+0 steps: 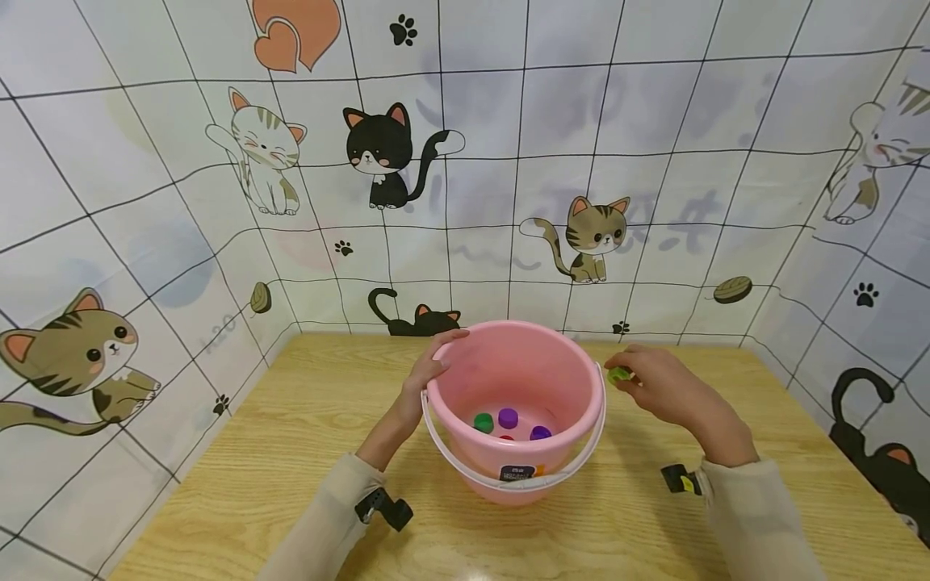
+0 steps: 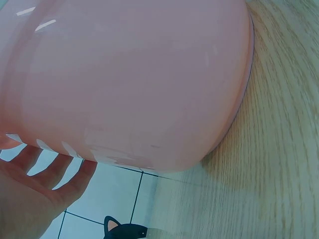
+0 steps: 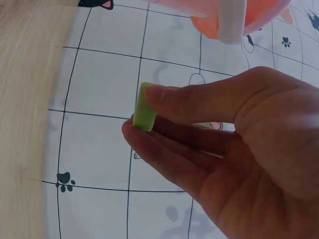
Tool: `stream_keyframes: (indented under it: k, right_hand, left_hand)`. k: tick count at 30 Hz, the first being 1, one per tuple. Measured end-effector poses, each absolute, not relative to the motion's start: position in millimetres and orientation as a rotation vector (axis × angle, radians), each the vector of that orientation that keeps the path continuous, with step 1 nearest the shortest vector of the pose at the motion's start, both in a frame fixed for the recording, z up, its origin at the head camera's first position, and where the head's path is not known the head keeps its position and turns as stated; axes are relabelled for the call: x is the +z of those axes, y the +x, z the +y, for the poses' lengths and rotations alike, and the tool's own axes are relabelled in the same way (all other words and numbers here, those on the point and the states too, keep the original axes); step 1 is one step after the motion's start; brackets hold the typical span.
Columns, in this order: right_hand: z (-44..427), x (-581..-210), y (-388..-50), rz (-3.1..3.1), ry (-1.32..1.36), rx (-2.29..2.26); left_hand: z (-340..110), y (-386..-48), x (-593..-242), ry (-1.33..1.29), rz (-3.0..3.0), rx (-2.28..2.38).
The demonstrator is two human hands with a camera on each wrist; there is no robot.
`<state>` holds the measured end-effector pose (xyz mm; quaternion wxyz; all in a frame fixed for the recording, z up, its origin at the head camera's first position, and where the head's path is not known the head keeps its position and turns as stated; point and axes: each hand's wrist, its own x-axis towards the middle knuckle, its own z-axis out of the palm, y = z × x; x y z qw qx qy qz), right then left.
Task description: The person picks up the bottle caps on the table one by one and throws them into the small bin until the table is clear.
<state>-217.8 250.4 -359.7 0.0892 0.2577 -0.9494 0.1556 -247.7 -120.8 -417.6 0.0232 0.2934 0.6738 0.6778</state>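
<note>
A pink bucket [image 1: 472, 460] stands upright on the wooden table, its white handle [image 1: 519, 484] hanging down at the front. At its left rim my left hand [image 1: 420, 379] grips the bucket; in the left wrist view several fingers [image 2: 75, 184] lie against the outer wall. To the right of the rim, my right hand [image 1: 668, 383] pinches a small light-green block [image 3: 145, 107] between thumb and fingertips, outside the bucket. Inside, on the bottom, lie a green round piece [image 1: 483, 422], purple pieces [image 1: 508, 418] and a red piece [image 1: 506, 438] partly hidden by the front rim.
The light wooden table [image 1: 291, 436] reaches back to a white wall covering [image 1: 479, 194] with a black grid and cartoon cats. The covering also rises along the left and right sides. A dark label [image 1: 517, 472] is on the bucket's front.
</note>
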Motion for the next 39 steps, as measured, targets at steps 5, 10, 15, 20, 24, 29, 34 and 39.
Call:
stream_keyframes:
  k: [5,10,15,20,24,29,34,39]
  right_hand:
    - [250.3,-356.3,-216.3,-2.802,0.772,0.455]
    - [251.0,-354.7,-215.9,-2.795,0.773,0.444]
    - [251.7,-354.3,-215.3,-2.792,0.766,0.444]
    - [251.9,-355.7,-215.4,-2.795,0.774,0.443]
    - [251.0,-355.8,-216.0,-2.798,0.770,0.442]
    - [248.7,-354.1,-216.3,-2.792,0.779,0.445]
    - [248.4,-353.9,-216.5,-2.801,0.770,0.437]
    - [247.3,-351.6,-218.0,-2.805,0.757,0.422]
  left_hand:
    - [-120.3,-248.3,-418.1,0.903,2.094,2.099]
    - [-120.5,-249.4,-418.8,0.910,2.093,2.101]
    - [-120.8,-250.6,-419.3,0.916,2.094,2.098]
    - [-121.1,-250.2,-419.4,0.913,2.080,2.098]
    - [-121.5,-249.4,-418.9,0.925,2.053,2.109]
    - [-122.2,-249.0,-418.4,0.946,2.034,2.122]
    - [-121.6,-249.1,-419.0,0.951,2.014,2.130]
    - [-122.0,-249.7,-419.5,0.948,2.017,2.119]
